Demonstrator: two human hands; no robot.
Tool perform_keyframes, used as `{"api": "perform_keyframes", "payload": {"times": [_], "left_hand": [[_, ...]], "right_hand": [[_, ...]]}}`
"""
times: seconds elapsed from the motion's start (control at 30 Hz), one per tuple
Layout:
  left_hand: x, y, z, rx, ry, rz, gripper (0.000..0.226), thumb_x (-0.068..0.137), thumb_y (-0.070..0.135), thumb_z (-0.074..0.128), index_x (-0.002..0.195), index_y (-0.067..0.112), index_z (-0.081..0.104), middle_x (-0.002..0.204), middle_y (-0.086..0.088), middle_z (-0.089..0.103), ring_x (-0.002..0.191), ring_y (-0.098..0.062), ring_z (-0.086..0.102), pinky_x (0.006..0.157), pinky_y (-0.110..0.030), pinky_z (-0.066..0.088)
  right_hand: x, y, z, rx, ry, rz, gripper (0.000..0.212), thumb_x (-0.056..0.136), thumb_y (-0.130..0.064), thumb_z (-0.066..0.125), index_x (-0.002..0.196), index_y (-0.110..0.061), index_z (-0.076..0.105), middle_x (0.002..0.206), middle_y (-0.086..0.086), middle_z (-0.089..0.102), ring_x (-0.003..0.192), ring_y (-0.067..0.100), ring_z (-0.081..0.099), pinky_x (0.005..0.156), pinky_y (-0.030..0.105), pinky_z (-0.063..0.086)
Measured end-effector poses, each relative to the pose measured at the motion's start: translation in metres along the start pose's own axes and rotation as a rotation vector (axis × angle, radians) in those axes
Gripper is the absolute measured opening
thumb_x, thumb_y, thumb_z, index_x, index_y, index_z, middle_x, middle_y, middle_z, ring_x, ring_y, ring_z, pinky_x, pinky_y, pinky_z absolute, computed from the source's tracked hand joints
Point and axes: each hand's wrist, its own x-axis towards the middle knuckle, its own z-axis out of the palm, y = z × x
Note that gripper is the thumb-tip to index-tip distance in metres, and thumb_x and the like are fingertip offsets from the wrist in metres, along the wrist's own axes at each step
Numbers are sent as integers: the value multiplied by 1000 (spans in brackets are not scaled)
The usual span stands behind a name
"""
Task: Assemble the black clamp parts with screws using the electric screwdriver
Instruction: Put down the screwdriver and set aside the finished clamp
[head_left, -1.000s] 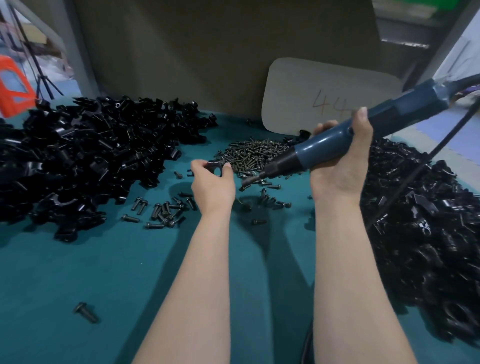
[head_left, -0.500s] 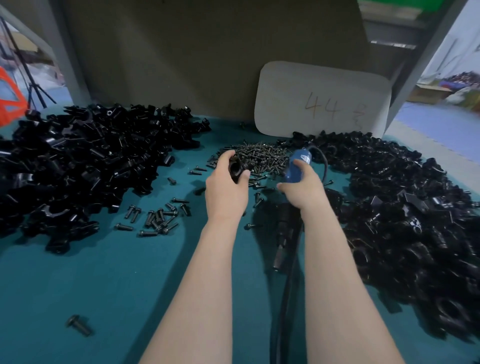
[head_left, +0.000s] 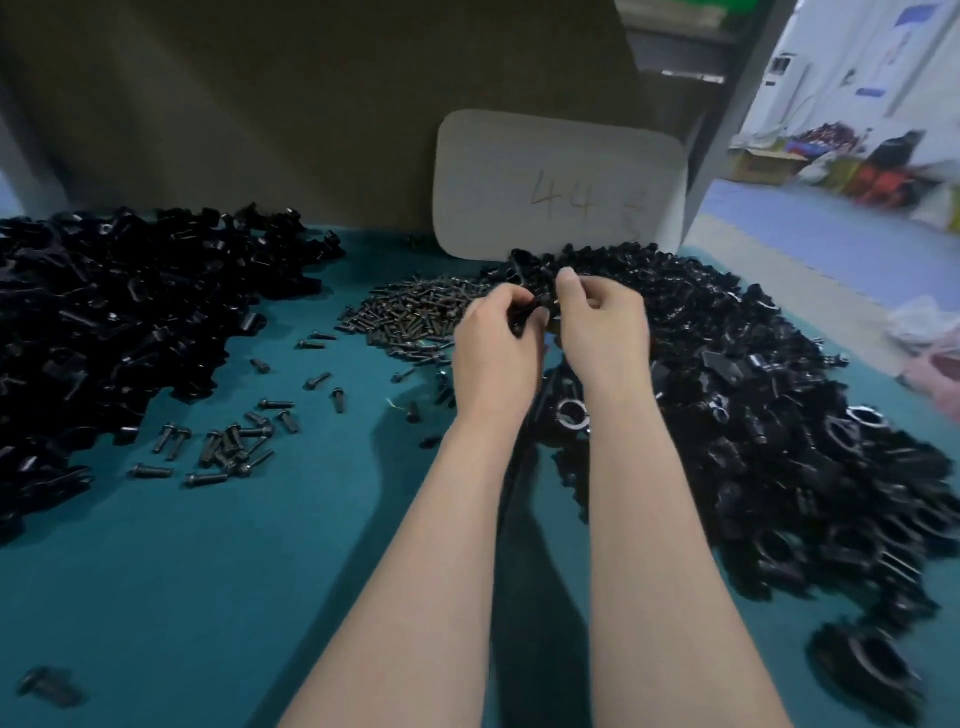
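Now: two hands on one clamp part

We take the grey board (head_left: 561, 187) marked "44", leaning at the back of the table, as our mark. Just in front of its lower edge our left hand (head_left: 496, 358) and right hand (head_left: 605, 332) meet, almost touching. Between them sits a small black clamp part (head_left: 534, 310). The fingers of both hands are curled in and pinch it from either side, and the right thumb stands up over it. We cannot tell how the part is turned, since the fingers cover most of it.

In front of the board and a little to its left lies the heap of screws (head_left: 410, 317). Far to the board's left spreads a big pile of black parts (head_left: 130, 322). In front of the board and to its right a second pile (head_left: 779, 426) runs toward us, some pieces showing bright rings. Loose bolts (head_left: 228, 441) lie scattered on the teal table cover (head_left: 208, 571), well out in front of the board and to its left. A long dark shape shows between our forearms, much nearer to us than the board. We cannot tell whether it is the electric screwdriver.
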Motion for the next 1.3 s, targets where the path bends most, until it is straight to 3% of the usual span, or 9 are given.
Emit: {"api": "perform_keyframes", "payload": {"times": [0.23,0.33,0.47,0.53,0.6,0.83,0.93,1.17,1.3], "left_hand": [[-27,61,88,-89,-363,93,12,90,18,59,99,18,66,96,0,67,88,-20,58,73,-27,43],[-39,63,123,132,-582,87,16,94,20,50,106,19,60,115,-5,64,117,-30,53,103,-47,39],[-40,59,135,374,-602,207,15,93,20,50,107,25,54,118,1,62,127,-28,46,112,-53,27],[-34,60,129,201,-604,126,12,94,21,51,104,21,58,109,-1,64,110,-23,57,102,-40,42],[-28,61,116,-204,-601,-131,13,96,19,51,99,15,63,87,0,62,77,-13,57,70,-21,50],[11,27,36,-567,2,-369,18,95,3,48,88,15,59,94,-8,66,90,-23,64,84,-36,52],[34,-2,-21,-688,330,-479,16,97,5,44,92,15,55,85,0,61,80,-15,57,71,-27,47],[62,-46,-129,-708,818,-475,17,98,4,40,93,15,52,90,1,56,79,-14,54,76,-36,45],[76,-54,-157,-677,913,-418,20,99,10,41,86,23,49,92,6,57,78,-8,56,82,-33,49]], "right_hand": [[3,33,-91,67,389,118,32,94,-16,49,125,-11,56,111,1,62,108,14,57,81,15,38],[5,46,-108,70,428,153,35,96,-13,44,130,-10,53,126,4,57,119,15,50,75,6,27],[5,53,-110,29,450,145,35,95,-14,44,128,-14,55,123,0,57,127,19,43,91,16,32],[4,49,-104,21,471,100,34,94,-12,44,126,-13,56,127,1,57,129,21,42,107,28,32],[1,40,-93,26,495,25,32,93,-9,44,122,-12,58,127,2,57,129,20,40,110,35,29],[-1,-4,-18,228,265,-133,23,94,-9,47,112,-10,62,95,-10,59,87,1,54,72,0,35],[-7,-19,38,184,-5,-128,22,94,-12,48,111,-13,62,82,-18,52,81,3,51,63,4,35],[-35,-55,167,-15,-552,-235,34,94,-10,46,124,-17,59,110,4,64,105,22,58,77,22,38],[-39,-61,220,-73,-779,-252,49,95,-14,46,144,-17,39,141,13,46,130,29,40,100,36,38]]}}
